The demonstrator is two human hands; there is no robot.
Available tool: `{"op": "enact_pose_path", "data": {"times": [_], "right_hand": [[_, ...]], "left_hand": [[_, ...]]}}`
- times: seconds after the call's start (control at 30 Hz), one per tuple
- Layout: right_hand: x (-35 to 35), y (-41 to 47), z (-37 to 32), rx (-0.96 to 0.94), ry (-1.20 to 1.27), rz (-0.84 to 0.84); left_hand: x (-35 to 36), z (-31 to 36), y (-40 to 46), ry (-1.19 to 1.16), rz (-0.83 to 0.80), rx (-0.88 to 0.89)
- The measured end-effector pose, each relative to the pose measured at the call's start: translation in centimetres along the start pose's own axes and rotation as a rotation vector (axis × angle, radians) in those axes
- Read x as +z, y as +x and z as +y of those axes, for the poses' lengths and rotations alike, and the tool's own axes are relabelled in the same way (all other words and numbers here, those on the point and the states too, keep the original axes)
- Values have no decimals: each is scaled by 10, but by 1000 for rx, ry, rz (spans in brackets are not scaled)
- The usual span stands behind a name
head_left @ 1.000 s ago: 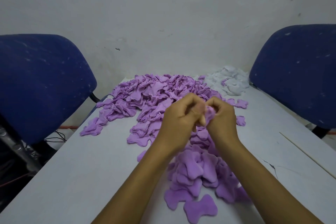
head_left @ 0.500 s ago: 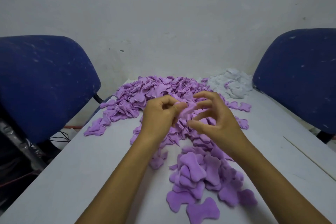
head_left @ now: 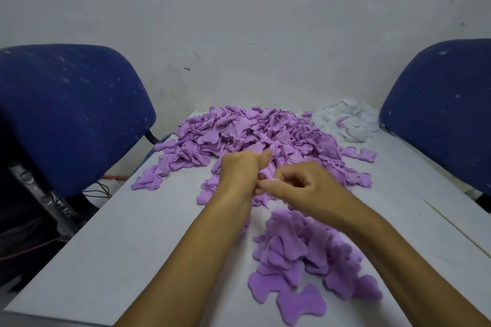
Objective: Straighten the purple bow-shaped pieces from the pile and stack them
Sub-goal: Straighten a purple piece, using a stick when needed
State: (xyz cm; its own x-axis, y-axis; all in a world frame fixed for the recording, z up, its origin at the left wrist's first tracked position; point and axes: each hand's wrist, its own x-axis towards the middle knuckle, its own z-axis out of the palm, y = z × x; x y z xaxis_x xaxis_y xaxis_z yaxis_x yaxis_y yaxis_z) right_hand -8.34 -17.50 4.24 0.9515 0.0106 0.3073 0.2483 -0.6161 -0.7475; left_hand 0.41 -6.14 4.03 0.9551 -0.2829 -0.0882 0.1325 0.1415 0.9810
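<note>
A big pile of crumpled purple bow-shaped pieces [head_left: 247, 133] covers the far middle of the grey table [head_left: 127, 247]. Flattened purple pieces [head_left: 300, 260] lie overlapped in a loose stack near the front right. My left hand [head_left: 239, 170] and my right hand [head_left: 305, 186] meet at the pile's near edge. Both pinch one purple piece [head_left: 267, 174] between their fingertips, low over the table. Most of that piece is hidden by my fingers.
A small heap of white pieces [head_left: 350, 122] sits at the back right of the table. Blue chairs stand on either side, one on the left [head_left: 66, 114] and one on the right [head_left: 446, 114]. Cables [head_left: 101, 188] run on the floor left of the table.
Both hands have moved forward and down to the pile's near edge. The right hand's fingers, spread half a second ago, are now curled and pinching a piece together with the left.
</note>
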Motion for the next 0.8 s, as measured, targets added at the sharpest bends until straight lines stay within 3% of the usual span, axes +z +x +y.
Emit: {"op": "enact_pose_path", "data": {"times": [0.1,0.17,0.23,0.37,0.53,0.8], "right_hand": [[-8,5,-8,148,298,-95],[-13,2,-4,235,606,-127],[-16,-2,4,273,838,-208],[-23,-4,14,248,1135,-239],[-19,-5,18,232,1141,-184],[-5,-2,13,240,780,267]], "left_hand": [[6,1,2,-73,6,-112],[1,3,4,-21,-138,-121],[-2,3,5,53,-259,-39],[0,-3,-3,-60,-528,130],[-4,-5,-2,-19,-507,390],[-1,-2,-12,120,-326,564]]}}
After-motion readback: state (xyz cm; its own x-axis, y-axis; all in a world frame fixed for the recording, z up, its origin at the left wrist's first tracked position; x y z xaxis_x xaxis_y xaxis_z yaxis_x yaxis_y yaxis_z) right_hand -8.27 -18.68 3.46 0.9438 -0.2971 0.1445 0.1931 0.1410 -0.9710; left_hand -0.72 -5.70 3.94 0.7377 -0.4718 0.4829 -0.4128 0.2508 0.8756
